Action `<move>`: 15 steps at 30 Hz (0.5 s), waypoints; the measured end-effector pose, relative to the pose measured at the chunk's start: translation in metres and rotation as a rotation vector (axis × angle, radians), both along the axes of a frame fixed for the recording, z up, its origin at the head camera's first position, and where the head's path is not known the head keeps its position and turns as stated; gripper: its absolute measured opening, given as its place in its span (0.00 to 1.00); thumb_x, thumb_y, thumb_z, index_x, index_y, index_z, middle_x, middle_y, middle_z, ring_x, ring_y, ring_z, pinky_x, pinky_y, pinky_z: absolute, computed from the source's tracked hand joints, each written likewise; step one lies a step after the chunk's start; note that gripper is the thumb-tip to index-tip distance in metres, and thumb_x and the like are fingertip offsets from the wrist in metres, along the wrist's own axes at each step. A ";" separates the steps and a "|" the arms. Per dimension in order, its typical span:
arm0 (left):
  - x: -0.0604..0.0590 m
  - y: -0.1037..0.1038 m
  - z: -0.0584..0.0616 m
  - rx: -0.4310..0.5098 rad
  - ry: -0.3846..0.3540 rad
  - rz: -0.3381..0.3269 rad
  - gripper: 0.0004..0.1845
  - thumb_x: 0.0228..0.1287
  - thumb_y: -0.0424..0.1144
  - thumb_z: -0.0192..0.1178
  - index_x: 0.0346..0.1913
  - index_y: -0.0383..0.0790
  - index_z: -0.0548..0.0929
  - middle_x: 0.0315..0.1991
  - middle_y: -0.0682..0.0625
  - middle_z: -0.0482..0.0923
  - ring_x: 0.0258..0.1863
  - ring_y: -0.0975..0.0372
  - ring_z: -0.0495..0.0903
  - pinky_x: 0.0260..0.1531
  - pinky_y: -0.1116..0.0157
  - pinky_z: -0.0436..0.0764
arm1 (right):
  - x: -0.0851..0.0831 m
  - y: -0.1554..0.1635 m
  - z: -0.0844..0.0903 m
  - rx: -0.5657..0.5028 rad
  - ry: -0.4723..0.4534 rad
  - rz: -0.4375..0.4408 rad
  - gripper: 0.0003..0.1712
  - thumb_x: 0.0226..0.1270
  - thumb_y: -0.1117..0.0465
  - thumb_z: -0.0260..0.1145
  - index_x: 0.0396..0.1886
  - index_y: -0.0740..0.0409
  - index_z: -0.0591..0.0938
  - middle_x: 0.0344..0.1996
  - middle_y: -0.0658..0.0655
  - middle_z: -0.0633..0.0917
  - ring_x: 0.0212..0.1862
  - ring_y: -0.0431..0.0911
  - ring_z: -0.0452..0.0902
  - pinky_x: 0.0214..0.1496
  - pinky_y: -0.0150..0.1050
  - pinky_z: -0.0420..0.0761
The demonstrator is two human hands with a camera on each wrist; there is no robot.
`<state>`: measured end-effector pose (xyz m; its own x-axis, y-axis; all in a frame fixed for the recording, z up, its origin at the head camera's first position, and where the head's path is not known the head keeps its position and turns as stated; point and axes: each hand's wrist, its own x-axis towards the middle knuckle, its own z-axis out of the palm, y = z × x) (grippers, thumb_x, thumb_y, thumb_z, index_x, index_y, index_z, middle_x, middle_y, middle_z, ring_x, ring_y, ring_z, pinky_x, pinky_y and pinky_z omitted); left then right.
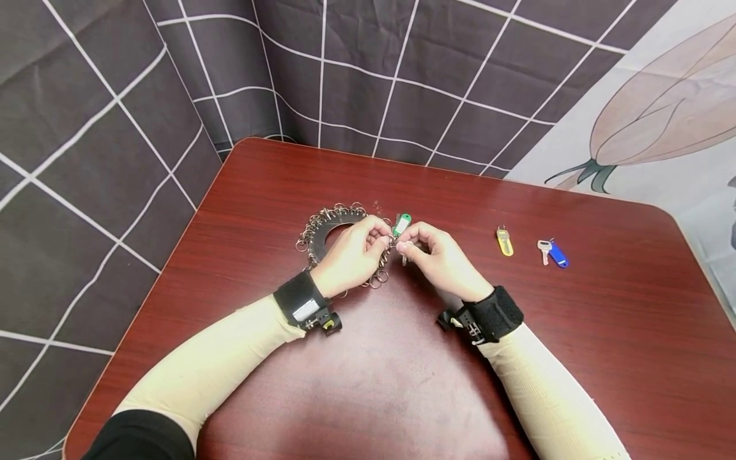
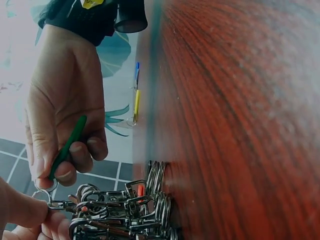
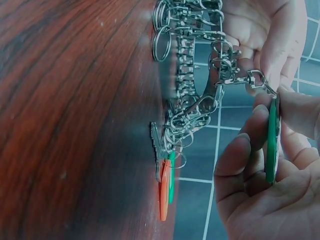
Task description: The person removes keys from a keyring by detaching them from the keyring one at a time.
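A dark ring-shaped key holder lies on the table, edged with many metal snap hooks and split rings. At its right side my left hand pinches one of the snap hooks. My right hand pinches a green key tag, seen edge-on between thumb and fingers. A small ring joins this tag's end to the snap hook. Below the right fingertips hangs a key. Another green tag lies at the holder's far right, with an orange tag beside it in the right wrist view.
To the right on the reddish-brown table lie a yellow key tag with its key and a blue key tag beside a silver key. A dark gridded curtain hangs behind the table's far edge.
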<state>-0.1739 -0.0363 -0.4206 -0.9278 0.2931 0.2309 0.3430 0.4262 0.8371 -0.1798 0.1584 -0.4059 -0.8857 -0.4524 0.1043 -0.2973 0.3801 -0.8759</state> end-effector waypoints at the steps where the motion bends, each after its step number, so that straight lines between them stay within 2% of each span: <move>1: 0.000 0.000 0.000 0.006 -0.001 -0.002 0.05 0.69 0.33 0.56 0.45 0.39 0.78 0.35 0.51 0.78 0.34 0.63 0.77 0.38 0.69 0.77 | -0.002 0.002 -0.005 -0.002 0.001 -0.005 0.04 0.69 0.64 0.63 0.39 0.60 0.79 0.29 0.64 0.80 0.32 0.56 0.75 0.32 0.32 0.72; 2: -0.001 0.000 0.000 0.011 0.000 -0.003 0.06 0.69 0.34 0.56 0.45 0.38 0.78 0.35 0.51 0.78 0.35 0.63 0.78 0.39 0.69 0.78 | -0.005 0.004 -0.009 -0.004 0.004 -0.009 0.03 0.69 0.63 0.63 0.39 0.59 0.79 0.30 0.65 0.80 0.32 0.56 0.75 0.33 0.32 0.73; 8: 0.000 0.000 0.001 0.013 -0.011 0.004 0.06 0.69 0.35 0.57 0.45 0.37 0.80 0.36 0.50 0.80 0.36 0.64 0.79 0.40 0.69 0.78 | -0.006 0.004 -0.009 -0.015 0.003 -0.023 0.05 0.70 0.60 0.62 0.37 0.58 0.78 0.29 0.66 0.78 0.30 0.49 0.72 0.31 0.33 0.71; 12: 0.001 0.000 0.001 -0.003 -0.010 0.006 0.05 0.69 0.34 0.57 0.44 0.38 0.79 0.34 0.51 0.79 0.35 0.64 0.79 0.39 0.68 0.78 | -0.005 0.003 -0.010 -0.023 -0.022 -0.022 0.07 0.68 0.59 0.65 0.36 0.58 0.79 0.29 0.63 0.79 0.31 0.50 0.73 0.30 0.33 0.70; 15: 0.002 0.001 0.001 -0.007 0.001 0.003 0.03 0.69 0.33 0.57 0.42 0.39 0.78 0.33 0.52 0.78 0.34 0.64 0.78 0.39 0.68 0.77 | -0.004 0.002 -0.008 -0.004 0.001 -0.023 0.06 0.68 0.61 0.65 0.35 0.59 0.79 0.28 0.61 0.79 0.30 0.49 0.72 0.29 0.32 0.69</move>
